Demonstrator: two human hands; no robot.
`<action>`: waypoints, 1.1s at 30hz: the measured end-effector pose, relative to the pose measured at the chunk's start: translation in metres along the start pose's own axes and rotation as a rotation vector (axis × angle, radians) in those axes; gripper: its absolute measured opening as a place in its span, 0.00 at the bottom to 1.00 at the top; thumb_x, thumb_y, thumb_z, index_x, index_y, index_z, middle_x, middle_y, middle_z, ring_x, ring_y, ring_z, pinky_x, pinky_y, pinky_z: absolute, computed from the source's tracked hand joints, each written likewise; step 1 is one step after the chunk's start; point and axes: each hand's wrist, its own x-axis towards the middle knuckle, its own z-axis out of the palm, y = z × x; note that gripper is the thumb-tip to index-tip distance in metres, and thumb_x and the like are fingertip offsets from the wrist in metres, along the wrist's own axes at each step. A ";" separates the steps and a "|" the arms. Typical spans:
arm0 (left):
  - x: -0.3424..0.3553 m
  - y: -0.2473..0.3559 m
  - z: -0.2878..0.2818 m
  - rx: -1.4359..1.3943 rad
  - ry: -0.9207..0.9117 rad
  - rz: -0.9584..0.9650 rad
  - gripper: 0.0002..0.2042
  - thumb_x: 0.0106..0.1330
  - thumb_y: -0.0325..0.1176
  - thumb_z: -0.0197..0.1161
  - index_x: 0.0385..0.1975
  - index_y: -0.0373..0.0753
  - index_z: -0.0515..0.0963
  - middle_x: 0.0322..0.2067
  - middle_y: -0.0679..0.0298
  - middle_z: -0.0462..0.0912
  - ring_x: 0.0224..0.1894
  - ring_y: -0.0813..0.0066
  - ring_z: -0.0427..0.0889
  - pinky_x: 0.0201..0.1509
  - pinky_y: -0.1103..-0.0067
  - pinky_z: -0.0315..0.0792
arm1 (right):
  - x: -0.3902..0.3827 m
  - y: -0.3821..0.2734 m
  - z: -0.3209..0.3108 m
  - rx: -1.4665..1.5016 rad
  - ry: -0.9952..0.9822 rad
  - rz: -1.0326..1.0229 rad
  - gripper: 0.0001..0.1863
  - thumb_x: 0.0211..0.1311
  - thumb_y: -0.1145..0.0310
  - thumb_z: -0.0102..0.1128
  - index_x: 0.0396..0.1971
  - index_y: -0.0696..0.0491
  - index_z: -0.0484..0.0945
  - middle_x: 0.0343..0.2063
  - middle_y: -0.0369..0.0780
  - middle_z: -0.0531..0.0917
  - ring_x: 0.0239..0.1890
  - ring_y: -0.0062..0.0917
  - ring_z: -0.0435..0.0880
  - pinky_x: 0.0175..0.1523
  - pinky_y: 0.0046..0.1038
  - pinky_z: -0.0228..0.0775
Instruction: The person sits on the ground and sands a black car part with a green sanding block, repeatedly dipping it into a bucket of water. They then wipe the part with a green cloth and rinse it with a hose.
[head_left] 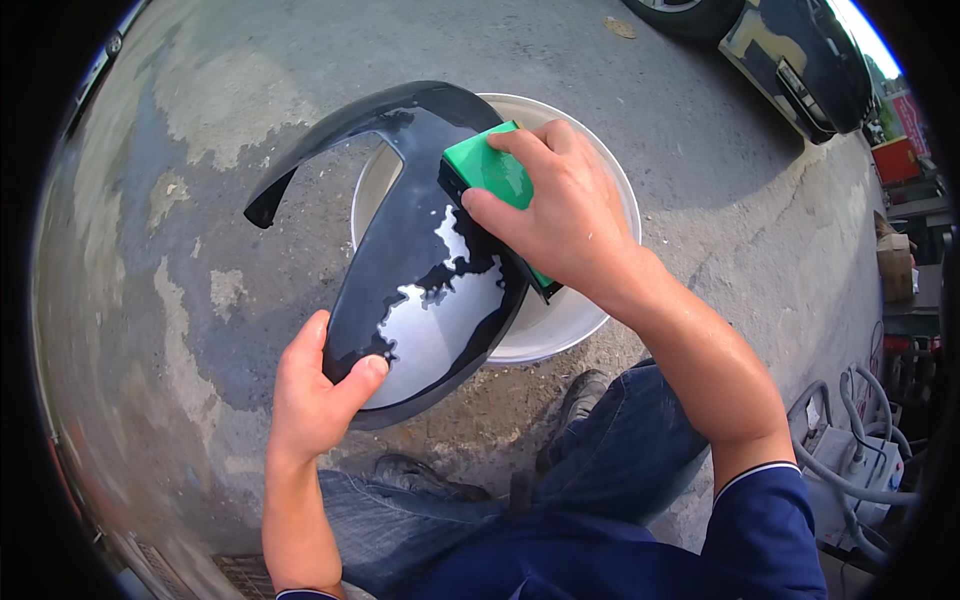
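A curved, glossy black car body panel [385, 270], like a fender with an arched arm, lies tilted across the rim of a white bucket [622, 200]. Its surface is wet, and water patches reflect the sky. My left hand [312, 390] grips the near left edge, thumb on top, its other fingers hidden beneath. In my right hand [560, 200] is a green sanding block [490, 165] with a dark underside, pressed flat on the panel's right side. Thumb and fingers close over the block's edges. The panel hides much of the bucket's inside.
Grey, stained concrete floor [230, 110] surrounds the bucket. At the far right stands a car [800, 60] with patchy bodywork and a tyre [690, 15]. Grey hoses [865, 490] and a pale machine lie at the right, near a cardboard box [895, 265]. My shoes [430, 475] are close to the bucket.
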 end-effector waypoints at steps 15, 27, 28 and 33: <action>-0.002 0.000 -0.006 -0.009 -0.027 -0.028 0.13 0.64 0.25 0.70 0.46 0.31 0.77 0.41 0.66 0.84 0.42 0.84 0.79 0.47 0.81 0.76 | -0.020 -0.012 -0.002 0.079 -0.050 -0.166 0.29 0.54 0.57 0.78 0.53 0.56 0.84 0.47 0.48 0.81 0.51 0.43 0.80 0.56 0.40 0.74; 0.001 0.001 -0.007 0.009 -0.010 -0.026 0.12 0.64 0.26 0.70 0.45 0.31 0.77 0.39 0.67 0.84 0.40 0.84 0.78 0.45 0.81 0.76 | -0.017 -0.010 0.004 0.050 0.059 -0.178 0.27 0.51 0.59 0.77 0.49 0.56 0.84 0.45 0.52 0.79 0.49 0.48 0.80 0.52 0.44 0.77; 0.001 0.000 -0.004 0.012 -0.011 -0.032 0.13 0.64 0.26 0.70 0.45 0.31 0.77 0.39 0.67 0.84 0.40 0.84 0.78 0.45 0.81 0.76 | -0.033 -0.025 0.004 0.129 0.005 -0.294 0.27 0.50 0.59 0.78 0.48 0.56 0.83 0.44 0.52 0.79 0.49 0.48 0.80 0.52 0.44 0.77; 0.002 -0.008 -0.010 0.023 -0.051 -0.032 0.19 0.67 0.30 0.69 0.55 0.29 0.76 0.48 0.63 0.84 0.49 0.80 0.80 0.57 0.78 0.75 | -0.001 -0.012 0.009 0.067 0.017 -0.146 0.26 0.51 0.57 0.78 0.47 0.57 0.83 0.44 0.51 0.78 0.48 0.47 0.80 0.52 0.44 0.78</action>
